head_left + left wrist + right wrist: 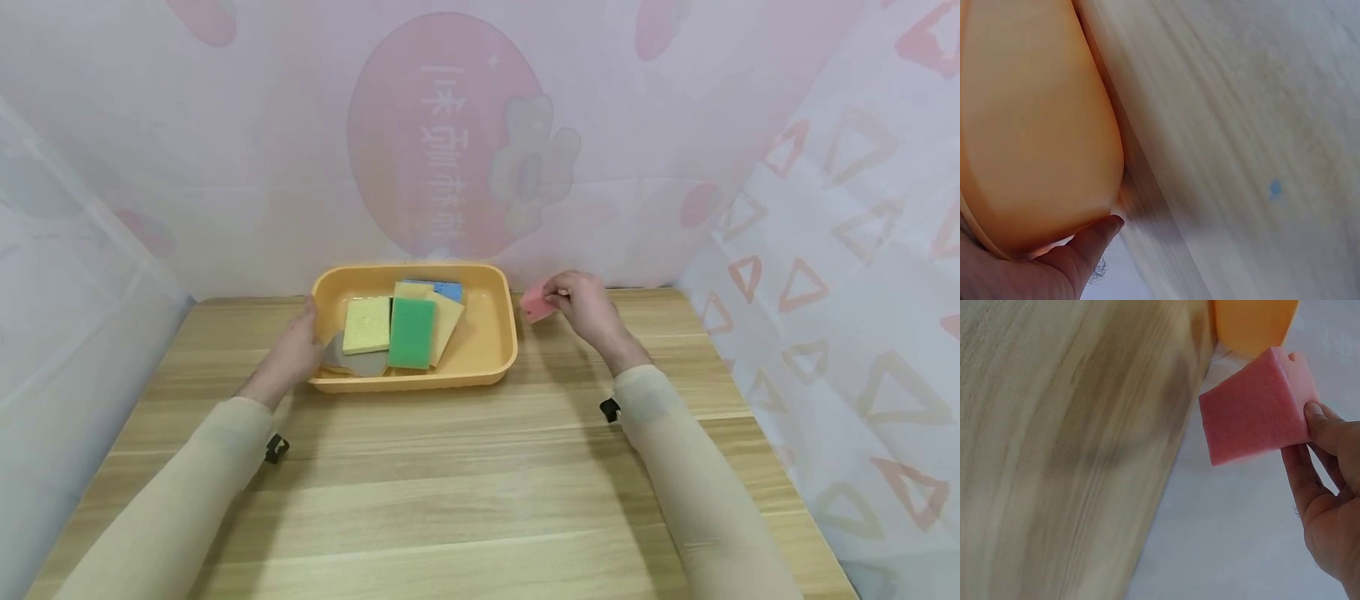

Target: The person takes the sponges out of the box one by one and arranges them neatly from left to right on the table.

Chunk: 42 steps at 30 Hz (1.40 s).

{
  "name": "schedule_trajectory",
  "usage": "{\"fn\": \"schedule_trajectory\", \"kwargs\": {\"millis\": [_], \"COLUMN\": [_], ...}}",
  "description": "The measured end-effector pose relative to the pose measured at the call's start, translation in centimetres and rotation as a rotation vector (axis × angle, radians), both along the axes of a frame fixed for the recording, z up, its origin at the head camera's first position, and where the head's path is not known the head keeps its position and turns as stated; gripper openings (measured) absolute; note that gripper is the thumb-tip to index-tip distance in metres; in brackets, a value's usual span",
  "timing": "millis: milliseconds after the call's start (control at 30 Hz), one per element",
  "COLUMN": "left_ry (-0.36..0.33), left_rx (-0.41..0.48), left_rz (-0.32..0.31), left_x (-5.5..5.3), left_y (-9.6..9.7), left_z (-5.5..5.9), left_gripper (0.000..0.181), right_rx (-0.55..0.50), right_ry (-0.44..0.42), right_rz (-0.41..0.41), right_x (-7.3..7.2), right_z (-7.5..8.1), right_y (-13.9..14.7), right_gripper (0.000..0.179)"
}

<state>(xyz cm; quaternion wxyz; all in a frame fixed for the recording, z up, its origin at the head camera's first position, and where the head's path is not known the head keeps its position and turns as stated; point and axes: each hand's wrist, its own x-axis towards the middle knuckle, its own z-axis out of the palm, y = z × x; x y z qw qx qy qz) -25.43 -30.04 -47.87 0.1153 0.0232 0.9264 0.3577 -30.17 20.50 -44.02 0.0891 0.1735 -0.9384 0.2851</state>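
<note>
My left hand [300,343] holds the left end of a yellow-orange plastic tray [480,375]; in the left wrist view a digit [1088,247] lies against its outer wall. Inside the tray, towards its left and middle, lie a green sponge [412,333], a pale yellow sponge [367,325], cream pieces [447,321], a blue sponge [448,291] and a flat grey piece [358,363], partly overlapping. Just right of the tray my right hand [588,308] pinches a pink sponge [1250,412] by one end, between thumb and fingers. A small notch shows in its edge.
The wood-grain table [465,483] reaches back to a pale printed cloth [285,167] that hangs close behind the tray. More patterned cloth [840,275] stands along the right, and white cloth [67,333] along the left.
</note>
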Motion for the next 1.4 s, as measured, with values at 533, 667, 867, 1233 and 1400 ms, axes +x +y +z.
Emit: {"fn": "schedule_trajectory", "kwargs": {"millis": [533,667,867,1233,1400], "left_ry": [-0.045,-0.039,0.017,0.036,0.063], "left_rx": [0.028,0.071,0.028,-0.024,-0.033], "left_rz": [0.010,0.031,0.053,0.053,0.042], "left_x": [0.1,0.0,-0.2,0.0,-0.1], "left_y": [-0.8,-0.7,-0.3,-0.4,-0.3], "left_z": [0.3,0.0,-0.7,-1.0,-1.1], "left_gripper": [0.097,0.096,0.096,0.101,0.102], "right_rx": [0.035,0.083,0.112,0.184,0.174], "right_ry": [-0.128,-0.144,-0.187,-0.171,-0.166], "right_rz": [0.026,0.049,0.086,0.083,0.081], "right_x": [-0.7,-0.7,-0.8,-1.4,-1.2], "right_z": [-1.9,-2.3,-2.8,-3.2,-3.1], "right_y": [0.0,0.2,0.1,-0.5,-0.6], "right_gripper": [0.009,0.007,0.008,0.019,0.021]}}
